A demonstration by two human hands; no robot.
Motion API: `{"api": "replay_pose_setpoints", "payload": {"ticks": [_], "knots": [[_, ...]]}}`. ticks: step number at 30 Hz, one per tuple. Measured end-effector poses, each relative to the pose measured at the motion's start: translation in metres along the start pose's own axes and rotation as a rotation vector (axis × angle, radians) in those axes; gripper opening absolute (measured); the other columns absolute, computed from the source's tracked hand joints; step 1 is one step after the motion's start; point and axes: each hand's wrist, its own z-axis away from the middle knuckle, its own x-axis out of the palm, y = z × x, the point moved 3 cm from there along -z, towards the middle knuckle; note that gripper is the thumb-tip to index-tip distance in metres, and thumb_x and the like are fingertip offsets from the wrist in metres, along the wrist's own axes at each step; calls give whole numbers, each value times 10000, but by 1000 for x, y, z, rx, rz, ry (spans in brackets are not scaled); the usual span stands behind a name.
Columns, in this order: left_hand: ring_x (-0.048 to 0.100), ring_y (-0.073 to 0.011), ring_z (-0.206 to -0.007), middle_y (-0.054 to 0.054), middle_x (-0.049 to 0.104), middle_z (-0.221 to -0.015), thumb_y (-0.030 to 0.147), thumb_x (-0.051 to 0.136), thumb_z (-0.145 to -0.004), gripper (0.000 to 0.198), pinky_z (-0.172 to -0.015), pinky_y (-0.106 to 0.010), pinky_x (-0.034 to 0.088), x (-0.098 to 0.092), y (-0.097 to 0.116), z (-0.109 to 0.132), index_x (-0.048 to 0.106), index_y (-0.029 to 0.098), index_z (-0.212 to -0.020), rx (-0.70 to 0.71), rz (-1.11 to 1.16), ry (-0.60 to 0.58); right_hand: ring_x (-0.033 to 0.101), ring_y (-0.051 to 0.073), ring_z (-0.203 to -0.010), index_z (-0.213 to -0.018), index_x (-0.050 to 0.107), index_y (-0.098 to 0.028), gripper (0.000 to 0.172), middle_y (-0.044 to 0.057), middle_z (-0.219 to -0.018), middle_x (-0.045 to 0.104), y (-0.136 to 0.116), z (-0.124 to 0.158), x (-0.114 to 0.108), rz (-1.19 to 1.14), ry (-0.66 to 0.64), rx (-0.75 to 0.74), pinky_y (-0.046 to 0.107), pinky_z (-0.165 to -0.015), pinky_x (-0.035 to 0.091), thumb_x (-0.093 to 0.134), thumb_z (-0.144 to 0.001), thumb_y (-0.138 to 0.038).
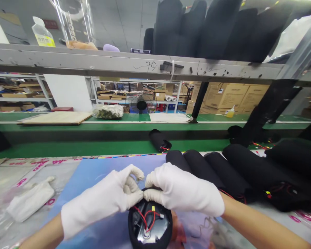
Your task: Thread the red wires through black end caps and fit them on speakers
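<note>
Our white-gloved left hand (98,197) and right hand (182,188) come together, their fingertips (138,195) meeting at the upper rim of a black padded roll (132,224); we cannot tell whether they clamp it. The roll sits just below our grip, showing red wires (147,218) and shiny foil (158,232). More black rolls (204,169) lie beside our right hand.

- You're holding your white-gloved left hand (98,199) low at centre, its fingers (131,183) curling inward.
- You're pinching with your white-gloved right hand (182,188), its fingertips (151,195) meeting the left hand's.
- You're angling your bare forearms, left forearm (40,238) and right forearm (264,224), inward from both lower corners.
</note>
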Motion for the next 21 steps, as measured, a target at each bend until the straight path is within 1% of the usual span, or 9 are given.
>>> {"api": "replay_pose_setpoints", "payload": {"ticks": [3,5,8,11,14,16,18,19,21], "knots": [[551,-105,-674,9,676,-1017,347,678,-818,388,-585,-238,455,-11,-14,11,499,279,-1155,-41,177,-107,328,71,-524,-644,509,-184,252,-68,-585,474,0,2,1,56,37,14,211,-531,260,605,-872,-228],[599,-122,-756,-11,681,-1088,366,650,-853,301,-667,-258,492,-13,-15,14,542,266,-1116,-36,168,-78,318,72,-520,-636,499,-186,256,-67,-584,482,-1,3,4,66,66,14,215,-530,255,597,-866,-238],[632,-164,-887,-3,706,-997,362,604,-890,195,-808,-291,509,-5,-4,12,606,243,-1045,28,105,-7,314,82,-520,-643,552,-185,208,-48,-597,544,-4,0,5,89,98,18,229,-530,263,588,-841,-236],[637,-162,-883,16,708,-941,328,588,-890,149,-815,-285,514,7,9,5,610,240,-1009,127,94,7,420,96,-543,-734,657,-184,142,-24,-650,632,-5,2,-3,-7,34,61,228,-546,320,574,-840,-231],[636,-145,-850,32,691,-924,323,570,-901,161,-784,-269,515,12,11,2,591,254,-1046,149,29,35,592,135,-690,-1021,706,-203,198,-2,-836,722,0,19,-15,-248,-22,110,227,-639,438,568,-915,-297],[635,-140,-836,36,680,-914,320,562,-903,159,-773,-267,516,12,8,2,582,257,-1048,151,-10,63,633,155,-825,-1098,672,-224,198,12,-971,721,7,39,-19,-336,154,122,251,-748,488,569,-942,-289],[633,-138,-838,33,687,-940,311,555,-900,146,-781,-268,519,11,4,3,578,258,-1034,145,-27,93,629,158,-885,-1023,644,-236,138,17,-989,689,11,61,-16,-345,402,28,283,-822,500,545,-938,-190],[634,-139,-851,33,695,-969,313,555,-900,155,-797,-270,521,10,2,4,576,265,-1046,131,-20,96,626,158,-892,-989,622,-245,151,16,-975,675,11,70,-9,-339,470,-54,299,-842,501,529,-926,-143],[636,-139,-913,40,697,-1051,352,551,-919,180,-859,-278,519,8,-1,6,571,294,-1089,87,-1,70,624,160,-878,-1002,577,-270,201,13,-955,666,8,83,9,-327,497,-227,324,-849,503,505,-909,-107]]}}
